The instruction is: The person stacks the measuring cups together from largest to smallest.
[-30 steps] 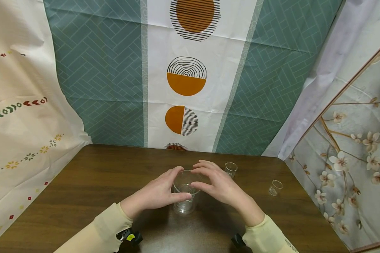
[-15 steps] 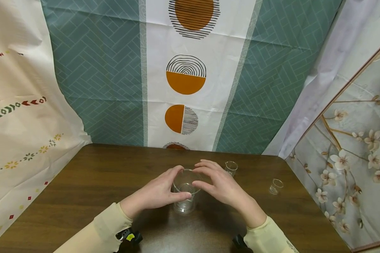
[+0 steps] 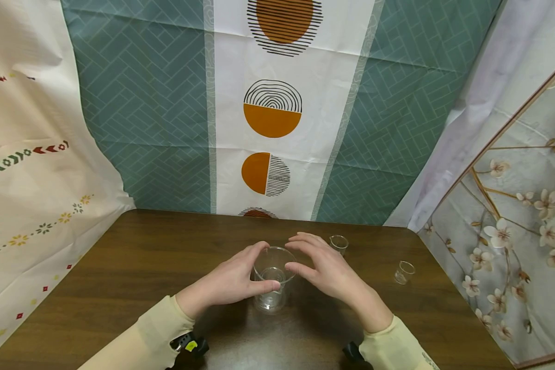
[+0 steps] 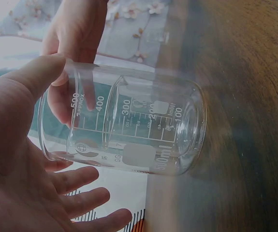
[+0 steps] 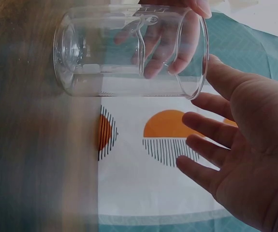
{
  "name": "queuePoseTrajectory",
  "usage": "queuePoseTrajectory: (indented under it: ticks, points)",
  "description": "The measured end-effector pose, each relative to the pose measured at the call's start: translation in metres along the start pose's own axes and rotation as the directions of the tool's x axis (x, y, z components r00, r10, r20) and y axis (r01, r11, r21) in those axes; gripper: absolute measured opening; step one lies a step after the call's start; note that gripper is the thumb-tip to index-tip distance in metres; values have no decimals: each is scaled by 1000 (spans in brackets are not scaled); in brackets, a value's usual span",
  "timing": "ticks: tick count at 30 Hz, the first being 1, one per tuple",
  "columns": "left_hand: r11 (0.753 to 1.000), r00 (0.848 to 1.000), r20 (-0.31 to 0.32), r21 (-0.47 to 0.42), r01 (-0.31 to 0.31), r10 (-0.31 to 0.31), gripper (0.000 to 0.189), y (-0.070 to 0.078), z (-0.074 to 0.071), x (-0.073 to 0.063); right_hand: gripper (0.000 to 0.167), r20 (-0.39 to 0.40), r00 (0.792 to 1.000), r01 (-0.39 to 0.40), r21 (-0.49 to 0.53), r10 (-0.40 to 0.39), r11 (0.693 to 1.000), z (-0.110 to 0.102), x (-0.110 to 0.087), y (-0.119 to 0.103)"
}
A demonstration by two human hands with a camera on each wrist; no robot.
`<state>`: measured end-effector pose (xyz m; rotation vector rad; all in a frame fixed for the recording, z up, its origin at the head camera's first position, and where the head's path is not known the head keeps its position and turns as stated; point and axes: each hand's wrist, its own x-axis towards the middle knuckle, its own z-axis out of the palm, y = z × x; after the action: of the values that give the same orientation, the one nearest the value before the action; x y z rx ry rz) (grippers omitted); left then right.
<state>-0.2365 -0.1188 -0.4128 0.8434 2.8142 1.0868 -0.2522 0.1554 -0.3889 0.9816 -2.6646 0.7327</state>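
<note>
A large glass beaker [image 3: 269,304] with white graduations stands upright on the table in front of me. Inside it sits a smaller glass beaker [image 4: 117,104], its spouted rim below the outer one. My left hand [image 3: 228,282] holds the large beaker near its rim, thumb on the near side and index finger on the far side; the other fingers spread away from the glass. My right hand [image 3: 326,270] hovers beside the rim at the right, fingers loosely bent and holding nothing. In the right wrist view its thumb overlaps the rim; whether it touches, I cannot tell.
Behind my right hand stands a small beaker [image 3: 339,243], partly hidden by it. Another, smaller beaker [image 3: 404,273] is farther right on the brown wooden table [image 3: 166,241]. Patterned cloths [image 3: 157,128] hang behind and along both sides.
My right hand has drawn slightly to the right, away from the large beaker's rim. The left hand and the beakers stay where they were; the head view shifts a little.
</note>
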Motion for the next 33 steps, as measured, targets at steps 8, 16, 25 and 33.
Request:
queuePoseTrajectory:
  ticks: [8, 16, 25, 33]
  points:
    - [1000, 1000, -1, 7, 4, -4, 95, 0, -1, 1, 51, 1, 1000, -8, -27, 8, 1000, -2, 1, 1]
    - [1000, 1000, 0, 10, 12, -12, 95, -1, 0, 1, 54, 4, 1000, 6, -35, -6, 999, -2, 1, 4]
    - [1000, 1000, 4, 10, 18, -18, 97, -2, 2, 1, 58, 15, 1000, -10, -47, 11, 999, -3, -1, 6]
    - [1000, 1000, 8, 8, 18, -18, 97, -2, 1, 2, 62, 13, 999, -37, -67, 38, 997, -5, -1, 9]
